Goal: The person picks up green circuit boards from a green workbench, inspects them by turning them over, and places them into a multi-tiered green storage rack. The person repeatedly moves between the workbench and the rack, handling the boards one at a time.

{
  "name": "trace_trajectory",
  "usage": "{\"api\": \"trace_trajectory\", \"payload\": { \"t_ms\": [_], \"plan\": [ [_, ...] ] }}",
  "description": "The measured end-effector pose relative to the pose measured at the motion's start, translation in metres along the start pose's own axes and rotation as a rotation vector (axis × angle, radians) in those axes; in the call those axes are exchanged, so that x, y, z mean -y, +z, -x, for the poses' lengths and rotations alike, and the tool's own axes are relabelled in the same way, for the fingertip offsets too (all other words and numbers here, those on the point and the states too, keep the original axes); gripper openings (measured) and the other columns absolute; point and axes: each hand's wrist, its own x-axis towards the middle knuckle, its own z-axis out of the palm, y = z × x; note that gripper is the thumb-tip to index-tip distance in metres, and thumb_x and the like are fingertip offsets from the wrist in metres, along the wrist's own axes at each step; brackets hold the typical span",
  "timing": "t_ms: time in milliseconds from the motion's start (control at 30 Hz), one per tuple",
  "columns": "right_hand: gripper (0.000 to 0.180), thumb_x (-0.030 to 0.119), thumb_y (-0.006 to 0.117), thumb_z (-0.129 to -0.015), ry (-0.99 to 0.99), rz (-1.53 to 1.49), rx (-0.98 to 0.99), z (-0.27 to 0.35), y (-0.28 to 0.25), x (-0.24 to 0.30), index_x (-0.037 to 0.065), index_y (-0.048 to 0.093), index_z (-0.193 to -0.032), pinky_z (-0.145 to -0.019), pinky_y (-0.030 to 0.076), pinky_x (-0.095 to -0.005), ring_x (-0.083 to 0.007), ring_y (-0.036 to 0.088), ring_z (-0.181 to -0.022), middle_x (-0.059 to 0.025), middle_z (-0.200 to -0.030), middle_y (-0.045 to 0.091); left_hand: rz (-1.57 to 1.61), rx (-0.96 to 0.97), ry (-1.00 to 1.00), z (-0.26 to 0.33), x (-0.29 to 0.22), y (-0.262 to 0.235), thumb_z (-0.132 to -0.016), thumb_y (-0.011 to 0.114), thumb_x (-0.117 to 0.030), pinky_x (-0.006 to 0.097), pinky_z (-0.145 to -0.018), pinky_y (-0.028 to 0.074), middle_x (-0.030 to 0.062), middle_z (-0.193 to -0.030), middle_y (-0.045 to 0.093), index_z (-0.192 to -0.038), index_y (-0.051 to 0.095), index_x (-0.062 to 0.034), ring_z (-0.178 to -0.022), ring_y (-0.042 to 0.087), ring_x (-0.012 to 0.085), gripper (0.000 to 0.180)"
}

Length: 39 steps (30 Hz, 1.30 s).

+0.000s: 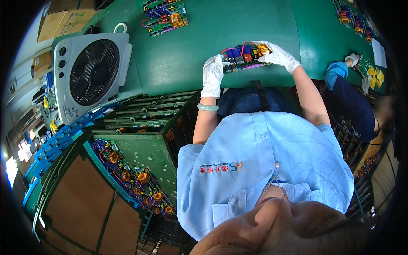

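The circuit board (245,55) lies on the green counter (191,55), long axis left to right, between both gloved hands; the left hand (212,74) grips its left end, the right hand (278,54) clasps its right end; a white fan (91,72) stands well left; a rack of boards (148,123) sits nearer.

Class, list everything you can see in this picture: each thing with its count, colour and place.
Circuit board: one, green with coloured parts, held on the table by both hands.
Other circuit boards: two, green, far side of the table.
Table: one, green, ahead.
Fan: one, white and black, left.
Rack of boards: one, dark green, left of the person.
Cardboard box: one, brown, upper left.
Co-worker's sleeve: one, dark blue, right.
Bracelet: one, pale green, left wrist.
Left hand: white glove, on the board's near-left end.
Right hand: white glove, on its right end.
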Motion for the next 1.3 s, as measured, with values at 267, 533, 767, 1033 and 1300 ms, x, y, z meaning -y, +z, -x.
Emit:
{"api": "trace_trajectory", "payload": {
  "t_ms": [267, 533, 767, 1033, 1300],
  "plan": [
    [0.070, 0.024, 0.077, -0.079, 0.011, 0.000, -0.008, 0.004, 0.001, 0.006, 0.010, 0.050, -0.141, -0.104, 0.040, -0.0292, -0.0170, 0.054, -0.119, -0.0073, -0.133, 0.059, -0.068, 0.005, 0.152, -0.004, 0.015, 0.004, -0.093, 0.061, -0.032, 0.044, -0.093, 0.046, 0.0214, -0.101, 0.069, -0.097, 0.070, 0.0026, -0.102, 0.063, 0.0371, 0.036],
    [0.068, 0.028, 0.075, -0.081, -0.061, 0.054, 0.013, 0.005, -0.003, 0.004, 0.011, 0.049, -0.142, -0.104, 0.041, -0.0307, -0.0195, 0.054, -0.119, -0.0093, -0.133, 0.058, -0.582, 0.164, 0.427, -0.021, -0.057, 0.027, -0.058, 0.085, -0.056, 0.048, -0.104, 0.040, 0.0245, -0.125, 0.058, -0.134, 0.046, 0.0038, -0.118, 0.054, 0.0418, 0.104],
    [0.075, 0.035, 0.074, -0.078, -0.051, 0.276, -0.067, -0.006, -0.007, -0.030, 0.009, 0.046, -0.143, -0.107, 0.039, -0.0342, -0.0277, 0.054, -0.123, -0.0157, -0.136, 0.056, -0.722, 0.328, 0.443, -0.038, -0.055, 0.053, -0.062, 0.074, -0.071, 0.051, -0.101, 0.038, 0.0213, -0.122, 0.060, -0.130, 0.053, 0.0002, -0.117, 0.054, 0.0368, 0.101],
    [0.067, 0.036, 0.069, -0.083, -0.153, 0.212, 0.008, 0.001, -0.008, -0.005, 0.006, 0.048, -0.140, -0.108, 0.038, -0.0345, -0.0290, 0.053, -0.125, -0.0159, -0.135, 0.056, -0.635, 0.495, 0.273, -0.048, -0.061, 0.052, -0.074, 0.063, -0.073, 0.046, -0.087, 0.048, 0.0181, -0.102, 0.069, -0.124, 0.062, -0.0107, -0.099, 0.064, 0.0364, 0.080],
    [0.064, 0.034, 0.071, -0.084, -0.197, 0.106, 0.032, -0.001, -0.005, -0.017, 0.007, 0.049, -0.138, -0.108, 0.038, -0.0340, -0.0256, 0.053, -0.124, -0.0141, -0.134, 0.057, -0.679, 0.556, 0.176, -0.049, -0.069, 0.050, -0.075, 0.062, -0.073, 0.045, -0.091, 0.047, 0.0164, -0.110, 0.069, -0.123, 0.066, -0.0150, -0.107, 0.062, 0.0351, 0.075]
  ]
}}
